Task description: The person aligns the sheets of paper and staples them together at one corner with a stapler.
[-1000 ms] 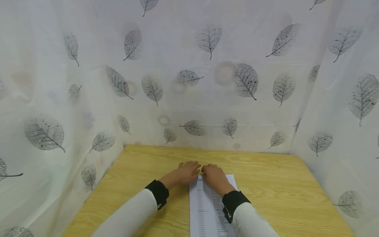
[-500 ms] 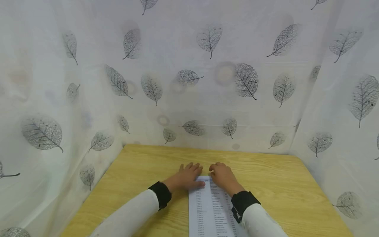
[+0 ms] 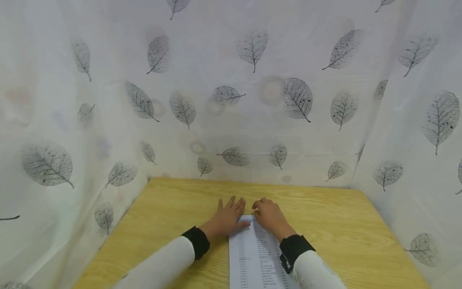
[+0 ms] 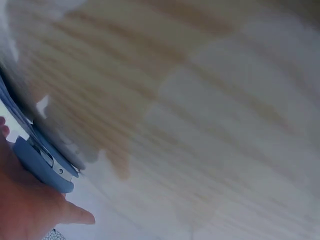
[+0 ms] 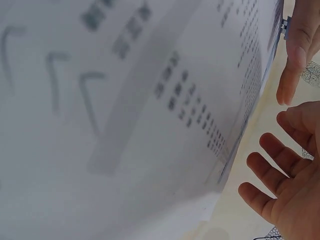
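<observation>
A printed sheet of paper (image 3: 249, 261), with columns of small text, lies on the table in front of me. Over its top left corner my left hand (image 3: 225, 220) is spread, fingers straight and thumb across the paper. A small blue tool with a metal part and a rivet (image 4: 45, 165) shows beside that hand in the left wrist view; its exact kind is unclear. From the head view it is hidden. My right hand (image 3: 270, 216) is at the paper's top right, fingers loosely bent; in the right wrist view nothing is between them.
The yellow wood-grain table (image 3: 335, 233) extends on both sides of the paper. A pale curtain with printed leaves (image 3: 231, 120) encloses the back and sides. Black bands (image 3: 196, 243) circle both wrists.
A second ago the hands were close together at the paper's top edge. The right hand has moved to the right, and the left hand has spread with its thumb over the paper.
</observation>
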`<state>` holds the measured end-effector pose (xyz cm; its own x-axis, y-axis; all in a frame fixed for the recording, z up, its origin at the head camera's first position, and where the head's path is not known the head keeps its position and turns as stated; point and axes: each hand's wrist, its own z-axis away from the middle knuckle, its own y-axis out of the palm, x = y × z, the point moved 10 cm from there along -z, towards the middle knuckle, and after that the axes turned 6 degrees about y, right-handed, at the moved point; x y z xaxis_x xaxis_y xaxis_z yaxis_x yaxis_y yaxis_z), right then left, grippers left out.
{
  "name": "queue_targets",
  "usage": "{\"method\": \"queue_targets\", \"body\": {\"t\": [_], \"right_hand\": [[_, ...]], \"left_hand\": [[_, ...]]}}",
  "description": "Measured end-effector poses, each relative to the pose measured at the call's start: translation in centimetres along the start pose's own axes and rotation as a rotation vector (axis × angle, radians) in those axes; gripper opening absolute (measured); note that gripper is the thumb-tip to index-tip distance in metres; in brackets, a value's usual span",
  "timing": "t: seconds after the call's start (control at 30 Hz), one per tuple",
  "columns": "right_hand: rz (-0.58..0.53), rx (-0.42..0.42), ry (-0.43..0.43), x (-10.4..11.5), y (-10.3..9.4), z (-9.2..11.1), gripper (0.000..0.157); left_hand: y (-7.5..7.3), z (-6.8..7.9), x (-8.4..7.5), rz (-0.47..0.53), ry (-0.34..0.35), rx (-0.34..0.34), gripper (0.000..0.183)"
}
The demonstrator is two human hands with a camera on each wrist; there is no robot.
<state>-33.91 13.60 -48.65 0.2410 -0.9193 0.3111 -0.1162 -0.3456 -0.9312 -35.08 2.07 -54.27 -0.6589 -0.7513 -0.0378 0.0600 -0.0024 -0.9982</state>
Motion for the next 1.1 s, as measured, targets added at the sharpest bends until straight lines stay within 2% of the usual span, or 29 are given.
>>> {"method": "queue_targets", "body": {"t": [0.1,0.23,0.47,0.53,0.63,0.73,0.8,0.87,0.93,1.1], "right_hand": [[-0.004,-0.007,-0.004,0.0,0.4,0.0,0.013],[0.003,-0.01,-0.01,0.2,0.2,-0.1,0.013],[-0.008,-0.011,-0.031,1.2,-0.7,0.0,0.014],[-0.01,-0.016,-0.042,1.6,-0.9,0.1,0.013],[-0.003,-0.016,-0.051,2.0,-1.0,0.4,0.013],[-0.015,-0.022,-0.059,2.1,-1.0,0.8,0.013],[-0.023,-0.019,-0.059,1.9,-0.9,1.1,0.015],[-0.029,-0.024,-0.062,1.7,-0.9,1.3,0.015],[-0.017,-0.028,-0.053,1.1,-0.9,1.3,0.016],[0.005,-0.056,-0.042,0.1,-1.9,1.0,0.015]], "left_hand": [[0.2,0.0,-0.1,-0.041,0.011,-0.021,0.09],[-0.4,-0.1,-0.6,-0.06,0.045,-0.063,0.089],[-1.1,0.2,-1.4,-0.098,0.072,-0.046,0.086],[-0.9,0.3,-1.5,-0.136,0.078,-0.026,0.087],[0.5,0.1,-1.7,-0.183,0.094,-0.005,0.091],[1.4,-0.1,-1.7,-0.133,0.098,0.009,0.098],[1.1,0.0,-1.5,-0.068,0.081,0.036,0.101],[0.3,0.0,-1.1,-0.002,0.056,0.054,0.103],[-0.5,-0.1,-0.6,0.023,0.033,0.065,0.103],[-2.2,-0.8,0.5,0.091,-0.002,0.039,0.094]]}}
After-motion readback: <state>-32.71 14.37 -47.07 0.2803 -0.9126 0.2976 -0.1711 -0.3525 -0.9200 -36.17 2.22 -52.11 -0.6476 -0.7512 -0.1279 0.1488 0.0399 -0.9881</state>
